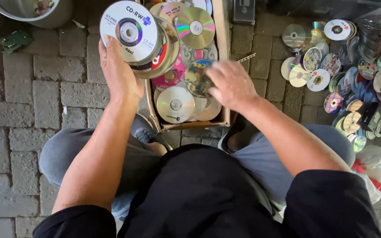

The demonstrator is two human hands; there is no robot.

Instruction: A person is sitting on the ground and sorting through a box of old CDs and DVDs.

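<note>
The left hand (119, 72) grips a stack of discs (137, 37) above the cardboard box (220, 66); the right hand (231, 83), fingers blurred, reaches into the box over a colourful disc (196, 76).

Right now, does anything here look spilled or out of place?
Yes. To the right, a loose heap of discs lies scattered straight on the brick paving, overlapping at all angles, while others sit in the cardboard box. The left hand holds a stack of discs; the right hand reaches into the box.
</note>
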